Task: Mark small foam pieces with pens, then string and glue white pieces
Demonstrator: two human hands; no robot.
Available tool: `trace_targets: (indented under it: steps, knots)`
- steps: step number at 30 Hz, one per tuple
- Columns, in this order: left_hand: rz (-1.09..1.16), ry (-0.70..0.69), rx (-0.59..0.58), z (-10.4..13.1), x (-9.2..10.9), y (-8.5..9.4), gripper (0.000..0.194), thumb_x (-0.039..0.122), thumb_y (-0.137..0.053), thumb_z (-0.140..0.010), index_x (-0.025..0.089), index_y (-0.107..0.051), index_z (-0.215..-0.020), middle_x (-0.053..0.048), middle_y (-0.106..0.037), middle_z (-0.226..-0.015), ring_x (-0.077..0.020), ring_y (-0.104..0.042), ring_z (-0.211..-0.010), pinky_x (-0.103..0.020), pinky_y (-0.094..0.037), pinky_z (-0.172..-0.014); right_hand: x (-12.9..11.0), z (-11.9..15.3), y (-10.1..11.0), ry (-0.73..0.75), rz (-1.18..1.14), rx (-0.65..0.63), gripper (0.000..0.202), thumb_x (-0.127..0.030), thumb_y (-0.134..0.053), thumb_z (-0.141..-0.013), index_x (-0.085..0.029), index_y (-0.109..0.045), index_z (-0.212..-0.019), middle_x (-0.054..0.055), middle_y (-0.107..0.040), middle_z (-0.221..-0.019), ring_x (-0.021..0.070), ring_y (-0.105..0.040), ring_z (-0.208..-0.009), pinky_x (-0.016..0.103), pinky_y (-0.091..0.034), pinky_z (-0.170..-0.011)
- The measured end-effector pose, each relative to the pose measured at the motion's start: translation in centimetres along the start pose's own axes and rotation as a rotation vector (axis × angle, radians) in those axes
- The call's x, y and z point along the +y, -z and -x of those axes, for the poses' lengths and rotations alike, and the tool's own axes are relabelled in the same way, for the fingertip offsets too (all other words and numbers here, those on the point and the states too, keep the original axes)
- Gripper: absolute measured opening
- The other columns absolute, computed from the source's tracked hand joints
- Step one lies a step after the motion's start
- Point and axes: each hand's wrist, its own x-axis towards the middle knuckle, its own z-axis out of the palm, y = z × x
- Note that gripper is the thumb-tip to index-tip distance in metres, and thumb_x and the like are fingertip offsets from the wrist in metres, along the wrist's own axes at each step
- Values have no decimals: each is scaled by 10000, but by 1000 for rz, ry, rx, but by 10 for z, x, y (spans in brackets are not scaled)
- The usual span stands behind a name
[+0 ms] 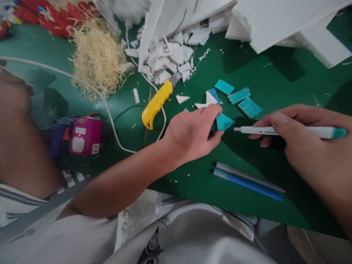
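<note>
Between its thumb and fingers, my left hand (192,132) pinches a small teal foam piece (224,122) with a pointed end and a dark dot near the tip. My right hand (305,139) grips a white marker (295,131) with a teal end, its tip just right of that point and apparently apart from it. Beyond my left hand lie a white and blue piece (212,97) and teal rectangles, among them a striped one (239,95) and a spotted one (249,107). Two pens, one grey (247,176) and one blue (249,185), lie side by side nearer me.
A yellow box cutter (158,103) lies left of my hand, blade towards white foam scraps (167,57). Large foam sheets (288,22) stand behind. A white cable (106,106) crosses the green table near straw (96,55) and a purple socket block (86,135). Another person's arm (24,135) is at left.
</note>
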Motion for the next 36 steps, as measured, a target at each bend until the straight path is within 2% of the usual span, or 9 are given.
trace_targets:
  steps: [5, 10, 14, 17, 20, 26, 29, 32, 36]
  knots:
    - [0, 1, -7, 0, 0, 0, 359, 369, -616, -925, 190, -608, -1236, 37, -591, -678, -165, -612, -646, -287, -443, -702, -2, -1, -2, -20, 3, 18, 171, -275, -677, -894, -264, -768, -749, -12, -677, -631, 108, -584, -524, 265, -471, -472]
    - [0, 4, -7, 0, 0, 1, 351, 363, -613, -925, 204, -606, -1238, 33, -604, -686, -167, -626, -674, -282, -451, -712, -5, -1, -1, -30, -37, 7, 250, -174, -642, -885, -258, -742, -672, -17, -668, -599, 100, -568, -491, 259, -449, -461]
    - [5, -1, -8, -1, 0, 0, 345, 365, -612, -927, 207, -605, -1234, 37, -594, -673, -168, -629, -677, -282, -452, -712, -1, 0, -1, 3, 33, 31, 184, -331, -667, -921, -267, -763, -779, 1, -679, -652, 122, -588, -549, 300, -484, -516]
    - [5, 1, -14, -1, 0, 0, 347, 363, -610, -928, 204, -606, -1237, 36, -594, -671, -176, -641, -697, -286, -453, -720, 6, -1, -3, 80, 29, 22, 211, -447, -696, -901, -285, -782, -797, 4, -667, -642, 117, -578, -553, 282, -398, -457]
    - [5, 3, -17, -1, 0, 1, 347, 364, -601, -937, 203, -603, -1244, 34, -597, -675, -178, -643, -697, -289, -449, -714, 8, -3, -4, 76, 29, 19, 205, -446, -708, -889, -282, -790, -795, -2, -659, -620, 92, -528, -508, 265, -320, -415]
    - [4, 10, -36, -1, 0, 2, 355, 376, -606, -938, 213, -591, -1253, 36, -598, -675, -180, -646, -695, -287, -452, -706, 3, -3, -2, 30, 31, -11, 235, -403, -694, -909, -276, -770, -726, -6, -679, -627, 113, -609, -545, 279, -492, -510]
    - [1, 9, -33, -1, 0, 1, 357, 374, -610, -936, 211, -591, -1253, 32, -602, -677, -187, -652, -705, -290, -450, -701, 7, -2, -2, 81, 35, 11, 265, -506, -698, -893, -286, -789, -777, -2, -653, -594, 108, -556, -505, 270, -436, -443]
    - [3, 12, -36, -2, 0, 0, 360, 375, -610, -936, 209, -591, -1254, 31, -606, -684, -183, -644, -688, -293, -450, -701, 12, -3, -3, 108, 20, 17, 354, -587, -688, -876, -278, -781, -729, 7, -649, -580, 115, -558, -505, 274, -438, -434]
    - [6, 11, -36, -2, 0, 1, 364, 374, -607, -939, 206, -592, -1262, 31, -601, -685, -182, -641, -684, -293, -439, -695, 12, -3, -4, 117, 16, 17, 325, -568, -689, -885, -282, -799, -780, -2, -642, -575, 90, -507, -472, 257, -406, -417]
